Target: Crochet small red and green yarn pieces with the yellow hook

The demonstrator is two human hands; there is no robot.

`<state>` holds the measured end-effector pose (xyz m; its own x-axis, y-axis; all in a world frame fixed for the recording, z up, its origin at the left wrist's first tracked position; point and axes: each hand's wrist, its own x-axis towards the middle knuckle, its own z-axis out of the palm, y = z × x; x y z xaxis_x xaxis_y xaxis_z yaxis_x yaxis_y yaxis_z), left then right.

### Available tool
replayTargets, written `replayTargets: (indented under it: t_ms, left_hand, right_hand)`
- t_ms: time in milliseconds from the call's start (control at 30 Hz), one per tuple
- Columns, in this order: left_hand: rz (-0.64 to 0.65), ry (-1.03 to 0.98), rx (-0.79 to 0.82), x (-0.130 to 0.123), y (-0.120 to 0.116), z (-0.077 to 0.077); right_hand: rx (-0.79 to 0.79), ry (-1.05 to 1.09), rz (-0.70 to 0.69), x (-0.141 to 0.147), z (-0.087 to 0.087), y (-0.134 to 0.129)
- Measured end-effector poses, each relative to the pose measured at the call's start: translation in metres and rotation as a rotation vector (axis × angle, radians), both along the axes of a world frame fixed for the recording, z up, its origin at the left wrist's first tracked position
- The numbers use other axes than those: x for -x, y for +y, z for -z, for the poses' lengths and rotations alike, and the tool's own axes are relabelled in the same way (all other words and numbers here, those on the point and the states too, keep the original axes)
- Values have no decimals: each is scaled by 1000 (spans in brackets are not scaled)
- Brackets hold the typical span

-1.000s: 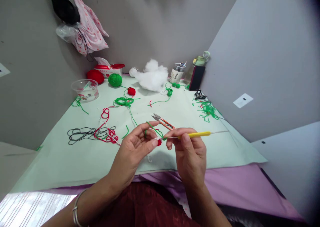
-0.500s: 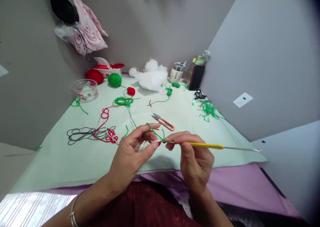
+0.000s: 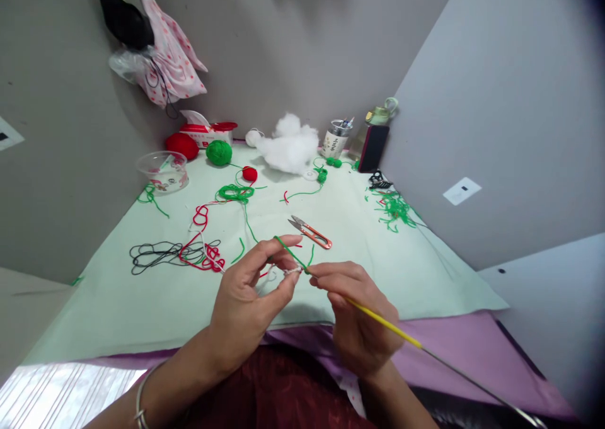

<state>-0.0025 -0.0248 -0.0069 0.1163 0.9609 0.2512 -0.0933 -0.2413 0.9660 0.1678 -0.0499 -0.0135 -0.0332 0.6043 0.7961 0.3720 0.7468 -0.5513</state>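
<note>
My left hand [image 3: 255, 284] pinches a small white and red crocheted piece [image 3: 293, 270] between thumb and fingers. Green yarn [image 3: 289, 251] runs over its raised index finger down to the piece. My right hand [image 3: 362, 312] is closed round a crochet hook with a yellow handle [image 3: 385, 322]; the hook's bare metal end points down to the right. The fingertips of that hand meet the green yarn beside the piece, and they hide the hook's working tip. Just beyond the hands lie orange-handled thread snips [image 3: 312, 232], blades apart.
Tangled red yarn [image 3: 212, 259] and black cord [image 3: 155, 257] lie on the left. Farther back stand a clear tub [image 3: 165, 180], yarn balls [image 3: 218, 153], white stuffing [image 3: 288, 148], a pen tin [image 3: 334, 140] and a phone [image 3: 373, 148]. Green scraps [image 3: 396, 210] lie at right.
The hook's rear end has swung downward from nearly level to a steep slant, as my right hand turned and lowered a little. My left hand keeps its pinch on the piece.
</note>
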Motion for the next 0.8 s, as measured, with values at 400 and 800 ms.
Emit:
replayTargets:
  t_ms: [400,800]
  left_hand:
    - [2,-168,128,-5,3,0]
    - [4,-138,140,-1,11,0]
  right_hand:
    - [53,274,-22,12,16,7]
    - [14,174,-6,13,18,8]
